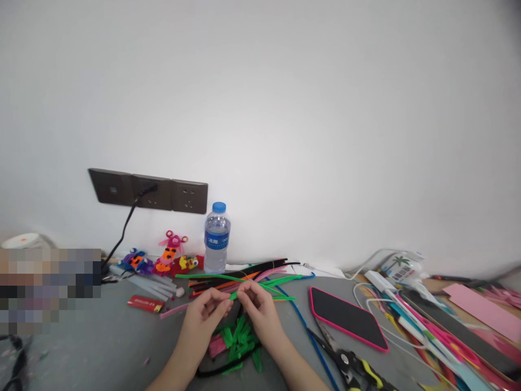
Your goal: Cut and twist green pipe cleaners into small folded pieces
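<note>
My left hand (206, 314) and my right hand (256, 305) meet at their fingertips over the grey table. Pinched between them is a short piece of green pipe cleaner (233, 296), mostly covered by the fingers. Under my hands lies a pile of short green pipe cleaner pieces (241, 339), with a pink bundle (220, 345) at its left and a black pipe cleaner (228, 367) curving along its near side. Just behind my hands, long pipe cleaners (260, 269) in black, orange, pink and green are spread out.
A water bottle (217, 241) stands against the wall, beside small pipe cleaner figures (169, 255). Glue sticks (152, 285) and a red packet (145, 304) lie left. At right are a pink-edged phone (348, 319), pliers (345, 361), white cables and craft strips (431, 336).
</note>
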`<state>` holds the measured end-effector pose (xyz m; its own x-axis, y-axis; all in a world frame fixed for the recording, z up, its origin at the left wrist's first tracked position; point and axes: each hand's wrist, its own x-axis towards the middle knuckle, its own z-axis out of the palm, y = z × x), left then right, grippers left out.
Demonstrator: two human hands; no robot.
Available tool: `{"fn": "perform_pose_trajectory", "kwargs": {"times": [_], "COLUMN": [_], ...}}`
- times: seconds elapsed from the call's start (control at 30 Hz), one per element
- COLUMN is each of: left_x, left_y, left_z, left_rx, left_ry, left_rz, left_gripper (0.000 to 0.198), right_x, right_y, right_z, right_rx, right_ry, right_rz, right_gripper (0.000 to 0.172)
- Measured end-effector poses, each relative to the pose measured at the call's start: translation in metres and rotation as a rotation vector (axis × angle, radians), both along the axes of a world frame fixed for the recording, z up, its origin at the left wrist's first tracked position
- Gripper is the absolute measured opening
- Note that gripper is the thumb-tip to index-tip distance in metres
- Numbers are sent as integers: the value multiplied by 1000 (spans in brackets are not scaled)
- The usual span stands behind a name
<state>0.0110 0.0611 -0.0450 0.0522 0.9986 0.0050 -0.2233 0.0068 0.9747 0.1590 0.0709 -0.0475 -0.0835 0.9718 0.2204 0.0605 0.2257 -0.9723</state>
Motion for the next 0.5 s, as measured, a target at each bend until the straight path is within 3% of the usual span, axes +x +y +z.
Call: {"fn": "perform_pose_trajectory", "kwargs": {"times": [0.5], "left_x": [0], "left_y": [0], "left_z": [-2], "left_rx": [-19], "left_ry": [7], "left_rz": [-15], "left_gripper": [21], "right_x": [2], "right_y": [1], "right_z": [-6], "right_rx": [24], "right_ry": [-16], "right_rz": [10], "right_gripper": [29]}}
